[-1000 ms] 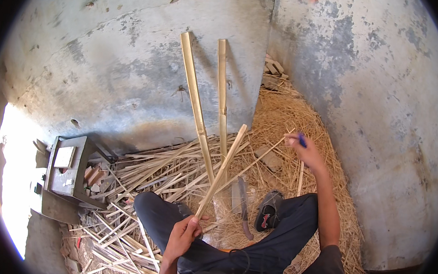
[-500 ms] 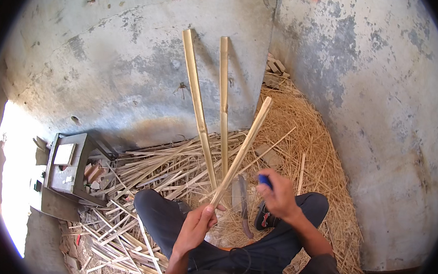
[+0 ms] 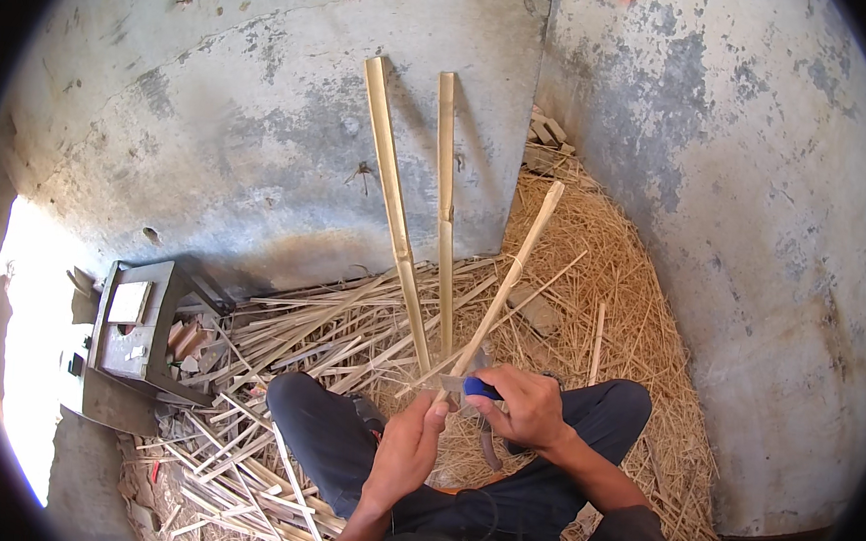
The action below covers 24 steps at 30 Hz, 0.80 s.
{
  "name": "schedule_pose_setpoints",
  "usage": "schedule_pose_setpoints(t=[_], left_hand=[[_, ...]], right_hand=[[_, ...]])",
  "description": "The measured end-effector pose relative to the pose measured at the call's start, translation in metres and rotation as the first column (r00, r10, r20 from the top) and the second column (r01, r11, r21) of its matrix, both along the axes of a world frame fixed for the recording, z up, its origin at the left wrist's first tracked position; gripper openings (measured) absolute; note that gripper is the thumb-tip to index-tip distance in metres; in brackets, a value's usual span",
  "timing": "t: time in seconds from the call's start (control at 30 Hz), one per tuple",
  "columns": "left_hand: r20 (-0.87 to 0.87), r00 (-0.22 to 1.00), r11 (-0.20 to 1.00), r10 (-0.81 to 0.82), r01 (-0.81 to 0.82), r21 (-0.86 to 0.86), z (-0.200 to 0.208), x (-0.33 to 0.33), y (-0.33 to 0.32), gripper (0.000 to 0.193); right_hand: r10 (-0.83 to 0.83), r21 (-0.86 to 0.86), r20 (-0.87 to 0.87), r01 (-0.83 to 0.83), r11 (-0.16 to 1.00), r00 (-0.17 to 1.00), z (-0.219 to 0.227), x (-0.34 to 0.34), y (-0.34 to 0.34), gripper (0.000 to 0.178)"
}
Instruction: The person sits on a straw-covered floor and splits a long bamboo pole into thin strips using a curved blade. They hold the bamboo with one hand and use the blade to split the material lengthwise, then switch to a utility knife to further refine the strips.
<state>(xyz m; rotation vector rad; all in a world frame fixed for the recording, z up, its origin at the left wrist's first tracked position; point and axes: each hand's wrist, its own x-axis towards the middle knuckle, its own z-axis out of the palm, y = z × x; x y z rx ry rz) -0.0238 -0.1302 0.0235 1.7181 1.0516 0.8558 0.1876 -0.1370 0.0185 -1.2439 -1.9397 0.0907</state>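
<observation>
Between my legs, my left hand (image 3: 408, 450) is closed around the near end of a split bamboo strip (image 3: 519, 266), which slants up and away to the right. My right hand (image 3: 531, 411) grips a knife (image 3: 482, 388) by its blue handle. The knife's short blade points left and lies against the strip, just above my left fingers. A thin sliver (image 3: 416, 382) sticks out to the left beside the blade. Partly hidden under my right hand, a larger blade with a brown curved handle (image 3: 489, 450) lies on the floor.
Two split bamboo lengths (image 3: 390, 169) lean on the worn wall (image 3: 263, 131) ahead. Loose strips (image 3: 290, 336) heap on the left, and straw-like shavings (image 3: 639, 313) bank up along the right wall. A dark wooden box-like stand (image 3: 156, 303) stands at the left.
My right hand has moved left and down, bringing the knife onto the bamboo strip. The strip's far end has shifted slightly right and up, and my left hand has moved a little right.
</observation>
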Motion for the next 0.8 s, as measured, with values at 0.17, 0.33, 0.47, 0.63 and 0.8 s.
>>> schedule_pose_setpoints(t=[0.17, 0.33, 0.47, 0.63, 0.8], left_hand=[[-0.219, 0.972, 0.993, 0.091, -0.072, 0.093, -0.003, 0.003, -0.004, 0.024], [-0.245, 0.965, 0.989, 0.096, -0.063, 0.137, -0.005, 0.005, -0.001, 0.024], [-0.269, 0.954, 0.981, 0.129, -0.084, 0.172, -0.008, 0.007, 0.001, 0.025], [-0.328, 0.929, 0.973, 0.169, -0.105, 0.205, -0.008, 0.01, 0.001, 0.025], [-0.369, 0.912, 0.967, 0.18, -0.096, 0.236, -0.01, 0.008, 0.002, 0.025]], right_hand=[[-0.029, -0.003, 0.037, 0.03, 1.0, 0.999, 0.002, -0.002, -0.001, 0.03], [-0.054, 0.007, 0.053, 0.053, 0.999, 0.997, 0.004, -0.003, -0.001, 0.031], [-0.076, 0.037, 0.082, 0.073, 0.997, 0.994, 0.007, -0.003, 0.001, 0.03], [-0.11, 0.065, 0.086, 0.104, 0.992, 0.99, 0.006, -0.001, 0.004, 0.028], [-0.134, 0.087, 0.102, 0.125, 0.988, 0.986, 0.003, 0.0, 0.005, 0.027]])
